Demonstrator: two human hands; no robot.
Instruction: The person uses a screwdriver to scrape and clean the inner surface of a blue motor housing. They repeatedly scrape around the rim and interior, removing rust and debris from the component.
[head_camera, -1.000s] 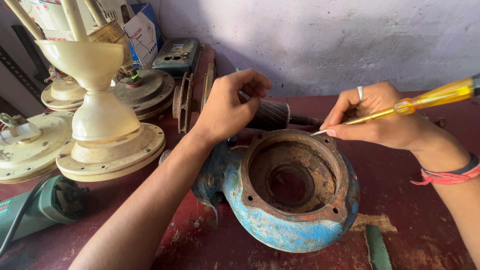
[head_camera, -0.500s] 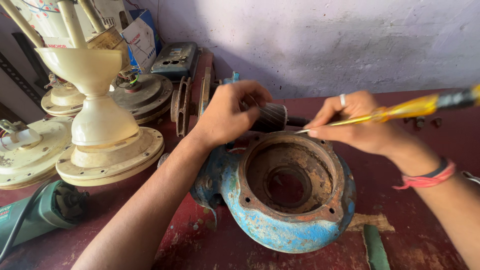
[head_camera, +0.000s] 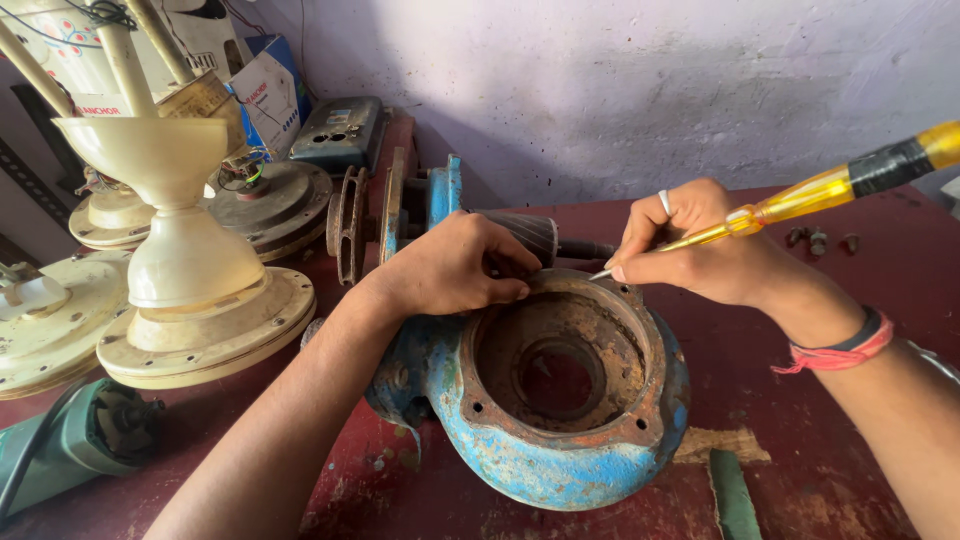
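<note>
The blue pump casing (head_camera: 570, 400) sits on the red bench (head_camera: 880, 250), its rusty round mouth facing up, right below both hands. Since a second ago the right hand (head_camera: 700, 255) has slid leftward along the far rim, so the tip of the yellow-handled screwdriver (head_camera: 800, 200) now points at the rim's back edge rather than hovering off to the side; whether it touches the metal cannot be told. That reads as the tool being brought onto a spot on the rim. The right grip is closed on the screwdriver shaft, pencil-style, fingers pinched near the tip. The left hand (head_camera: 450, 268) has come down from the ribbed dark part (head_camera: 530, 235) behind the casing and now rests curled on the casing's upper left rim, fingertips pressing there; its grip is narrow, holding nothing loose. The casing itself has not moved. To the left stand cream ceiling-fan parts (head_camera: 190, 300), and a green grinder (head_camera: 70, 450) lies at the near corner. A few small bolts (head_camera: 820, 240) lie by the wall.
</note>
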